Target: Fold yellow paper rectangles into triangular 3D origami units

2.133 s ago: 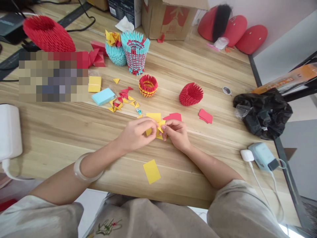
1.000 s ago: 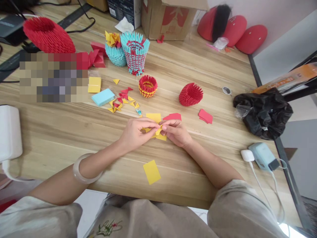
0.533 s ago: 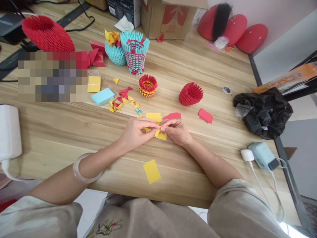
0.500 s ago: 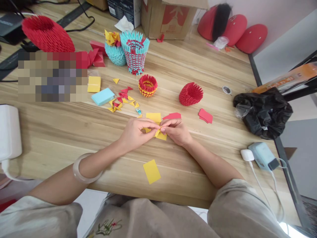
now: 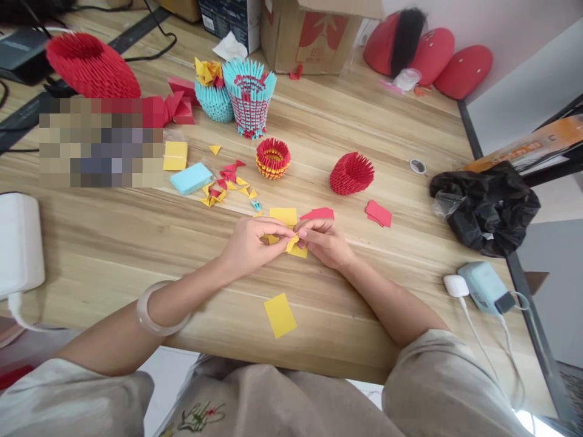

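Between the fingertips of both hands is a small folded piece of yellow paper [image 5: 292, 243]. My left hand [image 5: 255, 243] pinches it from the left, and my right hand [image 5: 324, 241] closes on its right side, partly hiding it. Flat yellow sheets [image 5: 283, 215] lie on the table under and just beyond the fingers. Red paper slips [image 5: 319, 213] lie behind my right hand. Nearer my body rests a single yellow rectangle [image 5: 280, 315]. Folded yellow and red triangles [image 5: 230, 176] are scattered beyond my left hand.
Beyond the hands stand a red-and-yellow paper bowl [image 5: 272, 159], a red paper bowl [image 5: 351, 174] and a blue-and-red paper vase [image 5: 251, 100]. Blue [image 5: 192, 178] and yellow paper stacks [image 5: 175, 156] lie left. On the right are a black plastic bag [image 5: 487, 206] and a charger [image 5: 486, 286].
The fingers shift slightly around the yellow paper, and its visible part has turned a little. The whole view has moved marginally; other things stay put.
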Demonstrator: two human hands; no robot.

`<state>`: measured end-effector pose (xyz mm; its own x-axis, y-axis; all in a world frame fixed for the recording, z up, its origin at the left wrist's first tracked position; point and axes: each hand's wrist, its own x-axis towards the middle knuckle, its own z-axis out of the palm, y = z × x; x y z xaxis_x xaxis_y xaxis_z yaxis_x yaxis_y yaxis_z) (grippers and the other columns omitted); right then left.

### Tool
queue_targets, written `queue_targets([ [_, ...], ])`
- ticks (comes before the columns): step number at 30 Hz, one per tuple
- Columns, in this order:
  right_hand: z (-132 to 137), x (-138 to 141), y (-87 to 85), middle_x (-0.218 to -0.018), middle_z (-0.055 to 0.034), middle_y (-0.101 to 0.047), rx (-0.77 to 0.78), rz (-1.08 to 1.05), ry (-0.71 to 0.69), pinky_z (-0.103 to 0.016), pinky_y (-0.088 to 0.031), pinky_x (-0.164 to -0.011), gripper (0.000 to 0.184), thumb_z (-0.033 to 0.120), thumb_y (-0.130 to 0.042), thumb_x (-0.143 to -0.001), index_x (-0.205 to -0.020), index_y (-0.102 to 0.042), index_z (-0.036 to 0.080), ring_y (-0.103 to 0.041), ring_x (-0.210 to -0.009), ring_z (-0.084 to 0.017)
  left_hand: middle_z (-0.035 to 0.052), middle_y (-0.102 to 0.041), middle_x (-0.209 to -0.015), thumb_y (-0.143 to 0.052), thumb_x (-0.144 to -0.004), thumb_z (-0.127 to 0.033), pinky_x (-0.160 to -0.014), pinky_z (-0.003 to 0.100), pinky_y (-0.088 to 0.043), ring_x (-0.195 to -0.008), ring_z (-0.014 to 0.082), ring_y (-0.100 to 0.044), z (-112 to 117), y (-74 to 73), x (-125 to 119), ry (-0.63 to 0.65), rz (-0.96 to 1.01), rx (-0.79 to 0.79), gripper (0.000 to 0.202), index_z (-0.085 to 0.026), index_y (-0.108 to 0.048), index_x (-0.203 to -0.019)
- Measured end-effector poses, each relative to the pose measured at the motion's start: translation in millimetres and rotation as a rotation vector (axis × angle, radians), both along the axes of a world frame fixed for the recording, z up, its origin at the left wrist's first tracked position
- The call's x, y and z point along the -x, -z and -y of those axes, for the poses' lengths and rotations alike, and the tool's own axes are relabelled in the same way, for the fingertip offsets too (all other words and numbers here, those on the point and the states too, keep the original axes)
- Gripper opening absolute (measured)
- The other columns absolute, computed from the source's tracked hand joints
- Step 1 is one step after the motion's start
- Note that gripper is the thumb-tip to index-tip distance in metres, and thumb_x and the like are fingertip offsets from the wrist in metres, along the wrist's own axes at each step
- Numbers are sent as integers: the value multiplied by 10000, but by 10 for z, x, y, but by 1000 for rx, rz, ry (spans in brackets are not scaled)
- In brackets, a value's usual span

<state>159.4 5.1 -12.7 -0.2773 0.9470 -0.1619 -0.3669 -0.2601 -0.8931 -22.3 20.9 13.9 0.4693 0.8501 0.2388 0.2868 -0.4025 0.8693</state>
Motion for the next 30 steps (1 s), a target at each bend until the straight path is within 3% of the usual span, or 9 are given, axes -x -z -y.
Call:
queue_targets([
  [9,22,-7,89,-654,13,-614,-211,153,59,-226,-415,-558,127,280,-735,-712,-675,-673,176,-521,-576,-73,46,-742,-819,-632,-746,-180,-624,240,-514,-739,173,-684,-8,37,-5,10,8,63,124,-171,-749,-788],
  [15,36,8,95,-697,9,-629,-204,193,104,-224,-428,-560,143,316,-711,-734,-722,-671,179,-511,-561,-63,54,-738,-850,-644,-763,-208,-710,252,-527,-785,170,-679,-32,109,1,-38,114,135,124,-169,-746,-824],
  [20,32,10,79,-667,12,-624,-183,194,87,-211,-418,-532,140,294,-733,-711,-680,-666,175,-513,-547,-59,68,-728,-858,-618,-774,-184,-690,265,-519,-771,171,-666,-55,103,-2,73,89,100,133,-159,-741,-816],
  [24,37,7,112,-690,6,-659,-186,140,98,-231,-467,-602,93,288,-680,-774,-773,-712,200,-564,-600,-76,73,-713,-901,-642,-766,-190,-772,281,-520,-838,171,-653,-75,91,0,-13,173,91,134,-163,-741,-853],
  [30,38,12,151,-733,4,-698,-198,87,80,-247,-498,-651,47,238,-717,-741,-784,-736,227,-615,-655,-92,67,-688,-921,-679,-741,-194,-719,253,-529,-826,154,-637,-82,96,-3,-75,257,140,162,-159,-736,-889],
])
